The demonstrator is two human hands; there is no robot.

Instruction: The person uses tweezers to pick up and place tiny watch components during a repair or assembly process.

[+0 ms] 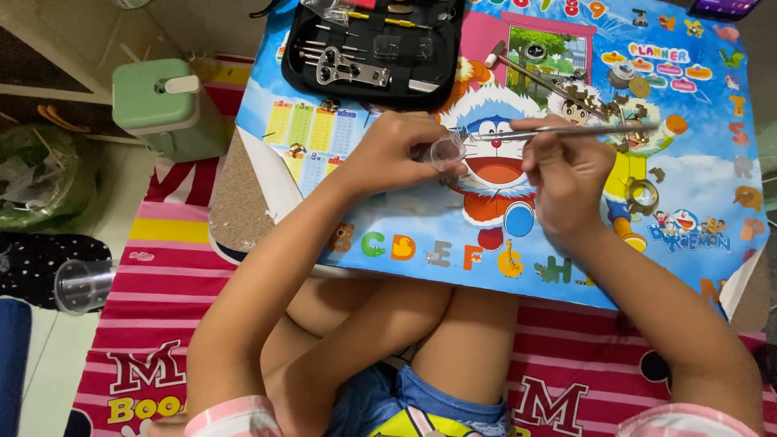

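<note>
Left hand (396, 154) pinching small clear round piece (447, 150) at fingertips; right hand (566, 174) gripping metal tweezers (558, 129), tips reaching toward piece.

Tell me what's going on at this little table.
A person sits cross-legged at a colourful cartoon poster mat. The left hand pinches a small clear round plastic piece, while the right hand holds thin metal tweezers towards it. An open black zip tool case and scattered small metal parts lie beyond.

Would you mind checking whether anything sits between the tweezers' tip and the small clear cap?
Nothing visible does. The right hand aims the tweezers at the clear cap pinched by the left hand.
</note>
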